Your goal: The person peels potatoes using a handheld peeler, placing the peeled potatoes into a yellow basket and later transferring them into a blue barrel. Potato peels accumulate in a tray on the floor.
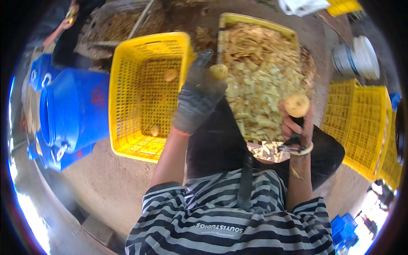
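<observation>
My left hand (199, 98), in a grey knit glove, is raised over the right rim of a yellow plastic crate (149, 86). A small, round yellowish vegetable (219, 71) sits in its fingers, blurred. My bare right hand (295, 127) holds a rounder, pale vegetable (297, 105) with a brown spot on its face. A dark-handled tool (291, 143) lies along that palm; its blade cannot be made out. Beyond and between my hands stands a second yellow crate (259, 19), heaped with peelings (261, 70). Two round vegetables, one brownish (170, 75) and one paler (155, 130), lie inside the left crate.
Blue plastic drums (76, 105) lie on the left. Stacked yellow crates (357, 124) and a white bucket (357, 57) stand to the right. Another person's hand (67, 23) shows at the upper left, near a tray of scraps (118, 28). My knees flank the peelings crate.
</observation>
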`<state>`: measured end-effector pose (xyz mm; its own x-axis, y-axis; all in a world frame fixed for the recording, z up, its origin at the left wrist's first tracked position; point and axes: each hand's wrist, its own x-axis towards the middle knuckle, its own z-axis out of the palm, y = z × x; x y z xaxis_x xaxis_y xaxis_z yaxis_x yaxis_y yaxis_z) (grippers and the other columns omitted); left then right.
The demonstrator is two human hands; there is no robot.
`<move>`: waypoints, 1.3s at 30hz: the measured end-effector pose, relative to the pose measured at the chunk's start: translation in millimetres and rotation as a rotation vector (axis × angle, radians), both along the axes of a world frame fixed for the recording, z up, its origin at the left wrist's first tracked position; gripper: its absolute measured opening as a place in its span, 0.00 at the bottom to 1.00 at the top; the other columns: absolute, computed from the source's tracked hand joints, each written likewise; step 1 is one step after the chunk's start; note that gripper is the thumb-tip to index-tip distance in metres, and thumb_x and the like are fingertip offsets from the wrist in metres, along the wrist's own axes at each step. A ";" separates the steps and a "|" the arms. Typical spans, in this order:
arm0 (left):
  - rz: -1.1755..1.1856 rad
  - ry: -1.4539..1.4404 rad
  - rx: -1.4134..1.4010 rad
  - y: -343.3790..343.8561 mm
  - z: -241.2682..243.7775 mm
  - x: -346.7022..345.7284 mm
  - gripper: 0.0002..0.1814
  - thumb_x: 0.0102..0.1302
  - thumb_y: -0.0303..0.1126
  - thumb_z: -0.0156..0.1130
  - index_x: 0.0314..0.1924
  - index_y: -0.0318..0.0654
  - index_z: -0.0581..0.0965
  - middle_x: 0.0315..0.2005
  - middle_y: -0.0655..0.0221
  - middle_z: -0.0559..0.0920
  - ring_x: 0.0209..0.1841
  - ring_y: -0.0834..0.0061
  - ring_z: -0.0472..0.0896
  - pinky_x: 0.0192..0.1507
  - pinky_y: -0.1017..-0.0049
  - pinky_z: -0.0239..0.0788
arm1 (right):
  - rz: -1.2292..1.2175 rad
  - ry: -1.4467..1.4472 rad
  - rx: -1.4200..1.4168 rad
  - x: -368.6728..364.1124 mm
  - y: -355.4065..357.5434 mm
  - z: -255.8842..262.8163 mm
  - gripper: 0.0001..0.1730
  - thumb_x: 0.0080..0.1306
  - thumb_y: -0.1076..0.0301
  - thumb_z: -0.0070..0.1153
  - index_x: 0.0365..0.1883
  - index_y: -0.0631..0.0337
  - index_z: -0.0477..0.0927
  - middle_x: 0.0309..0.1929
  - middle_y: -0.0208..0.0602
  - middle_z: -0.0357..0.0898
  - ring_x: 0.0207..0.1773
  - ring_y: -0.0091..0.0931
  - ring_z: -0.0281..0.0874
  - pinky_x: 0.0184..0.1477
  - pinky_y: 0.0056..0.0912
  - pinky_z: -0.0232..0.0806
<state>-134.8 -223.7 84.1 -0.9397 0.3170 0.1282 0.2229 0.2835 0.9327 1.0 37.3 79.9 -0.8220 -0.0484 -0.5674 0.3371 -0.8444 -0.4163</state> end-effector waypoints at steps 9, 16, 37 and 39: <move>-0.258 -0.814 0.412 79.3 -5.1 61.3 0.30 0.66 0.35 0.60 0.65 0.39 0.62 0.50 0.66 0.75 0.47 0.78 0.76 0.44 0.78 0.71 | -0.223 -0.016 0.131 13.3 -10.5 3.9 0.23 0.70 0.46 0.46 0.44 0.59 0.75 0.28 0.29 0.77 0.12 0.14 0.56 0.13 0.16 0.48; -0.198 -0.932 0.513 99.9 -10.6 89.0 0.26 0.69 0.40 0.56 0.63 0.43 0.63 0.46 0.68 0.75 0.45 0.75 0.76 0.41 0.76 0.73 | -0.177 -0.183 0.752 3.9 -33.3 2.7 0.24 0.63 0.55 0.61 0.46 0.68 0.76 0.28 0.33 0.75 0.20 0.16 0.69 0.16 0.18 0.59; -0.002 -1.630 1.143 103.0 -43.6 57.7 0.25 0.62 0.57 0.56 0.45 0.43 0.76 0.35 0.66 0.81 0.41 0.66 0.79 0.42 0.66 0.75 | -0.636 -0.075 0.539 -22.6 34.3 16.2 0.22 0.66 0.55 0.57 0.51 0.62 0.74 0.34 0.34 0.79 0.23 0.16 0.69 0.23 0.14 0.62; 0.163 -1.548 0.993 114.1 -27.7 61.6 0.28 0.59 0.62 0.56 0.41 0.42 0.75 0.33 0.65 0.80 0.35 0.65 0.79 0.35 0.67 0.76 | -0.638 -0.030 0.531 -28.2 21.1 22.0 0.22 0.64 0.57 0.60 0.50 0.63 0.74 0.31 0.35 0.80 0.22 0.18 0.71 0.22 0.15 0.64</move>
<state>-73.2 -109.6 56.4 -0.3948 0.5779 -0.7142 -0.8614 -0.5031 0.0691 -27.3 58.4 101.9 -0.5854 0.7022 -0.4053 -0.1224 -0.5707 -0.8120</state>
